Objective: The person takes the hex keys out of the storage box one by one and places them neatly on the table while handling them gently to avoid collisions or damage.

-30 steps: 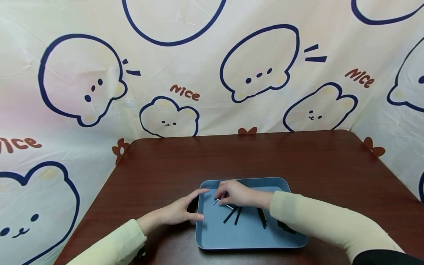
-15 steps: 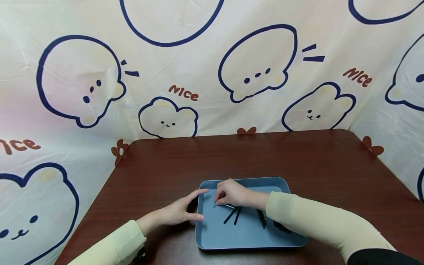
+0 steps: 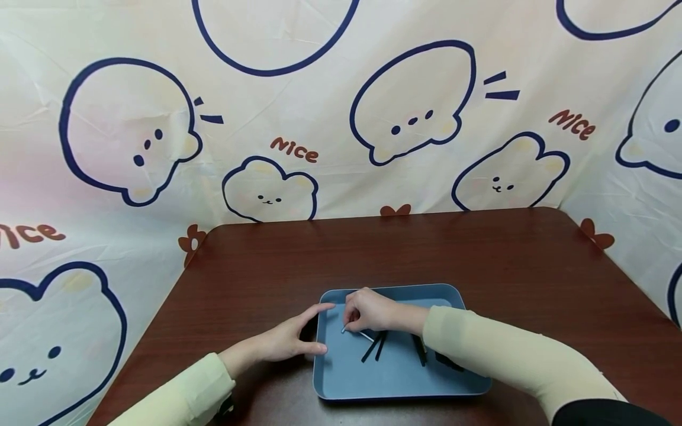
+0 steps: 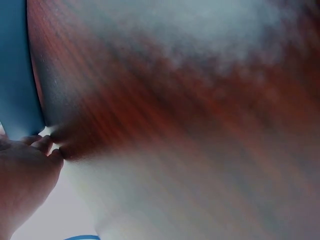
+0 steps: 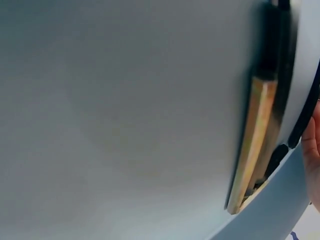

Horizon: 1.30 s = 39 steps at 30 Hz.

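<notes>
A blue tray (image 3: pixel 405 381) lies on the table, with my left hand (image 3: pixel 282 340) at its left side, thumb and forefinger spread at the rim. Over the tray's upper left, my right hand (image 3: pixel 373 310) pinches a thin silvery rod (image 3: pixel 366 336) whose bent end shows by the fingertips. Two dark sticks (image 3: pixel 370 349) lie crossed just below that hand. Further right are more dark sticks (image 3: pixel 421 350), partly behind the sleeve. The right wrist view shows a stick with a gold-coloured section (image 5: pixel 255 145) and a black one beside it. My left hand (image 4: pixel 27 175) is by the tray's edge.
The brown wooden table (image 3: pixel 383 254) extends behind and around the tray. A pale cloth (image 3: pixel 341 106) printed with blue cartoon outlines hangs behind and beside it. Part of a black object (image 3: pixel 449 362) shows under the right sleeve.
My right hand has shifted slightly left with the silvery rod, whose bent end shows differently. The crossed sticks have moved a little closer together. My left hand stays in place.
</notes>
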Tool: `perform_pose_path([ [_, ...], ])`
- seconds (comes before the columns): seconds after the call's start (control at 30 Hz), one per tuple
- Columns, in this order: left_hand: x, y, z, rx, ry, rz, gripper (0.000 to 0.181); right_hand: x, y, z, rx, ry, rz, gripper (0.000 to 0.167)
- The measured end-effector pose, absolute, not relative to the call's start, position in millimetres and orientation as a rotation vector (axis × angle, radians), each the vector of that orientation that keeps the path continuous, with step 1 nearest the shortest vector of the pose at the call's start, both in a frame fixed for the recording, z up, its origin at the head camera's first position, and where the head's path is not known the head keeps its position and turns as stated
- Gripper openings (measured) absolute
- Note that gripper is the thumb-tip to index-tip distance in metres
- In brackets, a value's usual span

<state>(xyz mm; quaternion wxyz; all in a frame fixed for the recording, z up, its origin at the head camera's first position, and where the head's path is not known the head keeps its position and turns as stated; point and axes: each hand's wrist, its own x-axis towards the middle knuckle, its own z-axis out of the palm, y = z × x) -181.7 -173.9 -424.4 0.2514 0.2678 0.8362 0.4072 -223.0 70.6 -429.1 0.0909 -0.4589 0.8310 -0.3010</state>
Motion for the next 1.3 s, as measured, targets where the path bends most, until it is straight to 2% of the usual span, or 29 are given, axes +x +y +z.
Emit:
perform_pose_path([
  [0.2, -182.2, -173.9, -425.2, 0.742, 2.271, 1.114, 0.074, -223.9, 71.0, -430.1, -1.366, 2.452, -0.910, 0.013],
  [0.43, -182.8, -173.8, -425.1, 0.741, 2.261, 1.125, 0.074, -223.2, 72.5, -420.9, -1.216, 2.438, -0.962, 0.014],
  [0.9, -182.1, -174.7, -424.2, 0.735, 2.271, 1.107, 0.074, -225.5, 89.4, -395.9, -1.241, 2.398, -1.067, 0.003],
  [1.17, -181.7, -174.1, -422.9, 0.733, 2.279, 1.105, 0.074, -230.6, 98.4, -374.3, -1.148, 2.387, -1.096, 0.014],
  [1.3, -181.1, -173.6, -423.0, 0.727, 2.283, 1.107, 0.074, -234.6, 101.1, -364.3, -1.140, 2.447, -1.050, 0.014],
])
